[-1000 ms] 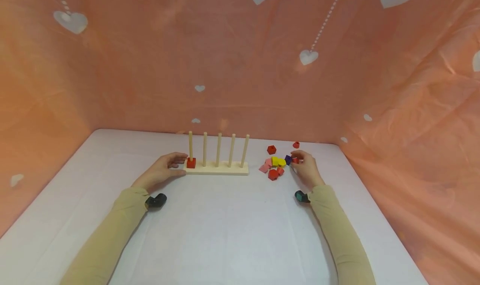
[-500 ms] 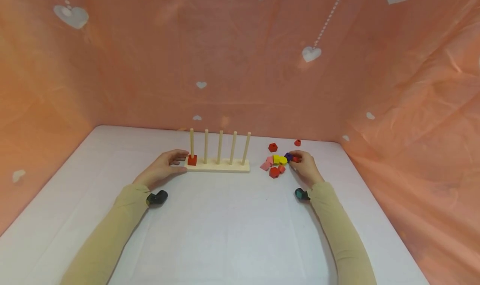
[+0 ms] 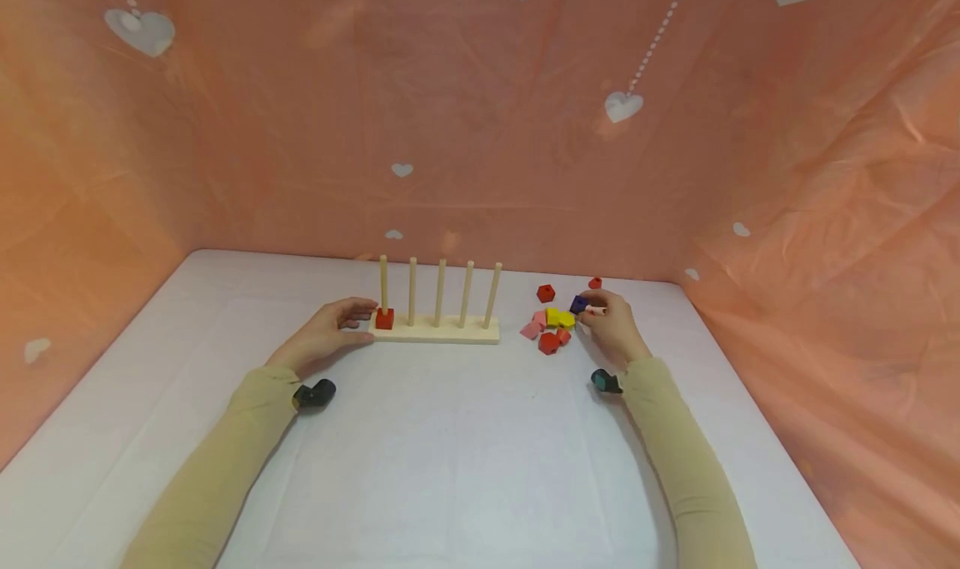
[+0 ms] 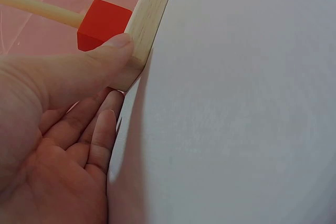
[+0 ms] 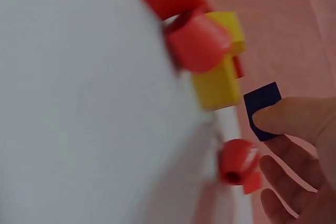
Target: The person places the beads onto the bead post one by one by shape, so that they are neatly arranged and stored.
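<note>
The right hand's grip (image 3: 615, 327) has lifted the blue block (image 3: 579, 304): 0.5 s ago it sat level with the yellow blocks (image 3: 559, 318) at the pile's edge, and now it shows higher than they do, tilted. The right sleeve (image 3: 678, 436) and its black wrist camera (image 3: 606, 381) have risen slightly too. The fingers have come nearer the far red block (image 3: 596, 282). Compared with 1.0 s ago, the head view has tipped, so the tabletop (image 3: 450, 461) sits a little higher in it.
</note>
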